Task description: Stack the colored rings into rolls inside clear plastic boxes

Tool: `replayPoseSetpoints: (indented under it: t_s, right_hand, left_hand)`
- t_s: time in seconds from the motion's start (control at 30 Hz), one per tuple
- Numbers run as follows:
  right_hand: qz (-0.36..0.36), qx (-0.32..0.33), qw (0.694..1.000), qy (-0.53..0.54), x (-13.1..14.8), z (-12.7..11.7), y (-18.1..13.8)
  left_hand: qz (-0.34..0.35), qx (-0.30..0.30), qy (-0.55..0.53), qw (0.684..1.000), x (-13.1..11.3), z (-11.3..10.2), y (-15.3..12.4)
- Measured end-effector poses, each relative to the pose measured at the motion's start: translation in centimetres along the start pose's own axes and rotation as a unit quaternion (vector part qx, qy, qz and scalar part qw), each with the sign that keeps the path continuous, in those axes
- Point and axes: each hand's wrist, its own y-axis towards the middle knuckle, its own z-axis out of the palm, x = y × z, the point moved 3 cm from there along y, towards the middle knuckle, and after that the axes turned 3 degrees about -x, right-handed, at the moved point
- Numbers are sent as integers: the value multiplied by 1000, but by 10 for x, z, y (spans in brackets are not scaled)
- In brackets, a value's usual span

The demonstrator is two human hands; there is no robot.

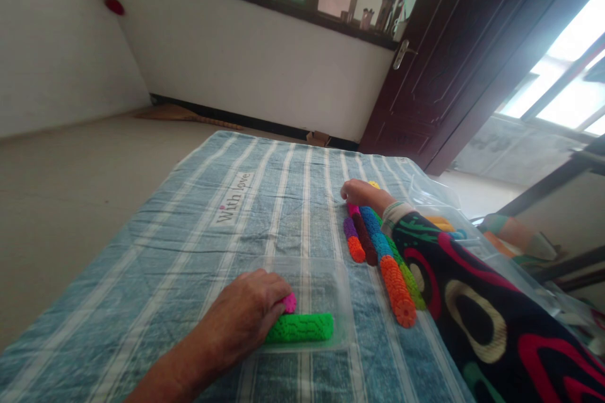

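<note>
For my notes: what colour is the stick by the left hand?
The stick is green; head view.

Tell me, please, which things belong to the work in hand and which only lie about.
In hand: left hand, green stack, pink piece, clear tray, right hand, coloured stacks.
Lying about: bottle on the sill, door.

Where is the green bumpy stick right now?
The green bumpy stick lies low in the middle of the head view, on the striped blue cloth, its end at the left hand, beside a small pink piece.
</note>
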Motion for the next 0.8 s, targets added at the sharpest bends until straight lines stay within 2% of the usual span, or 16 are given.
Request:
replayPoseSetpoints:
  t_s: [0.6, 0.8]
  right_hand:
    - [12, 1, 1000, 12, -3, 3, -2]
    - [35, -33, 998, 32, -5, 1, 0]
  left_hand:
    - [2, -2, 8, 1000, -1, 0, 1]
    - [3, -8, 2, 1000, 0, 0, 0]
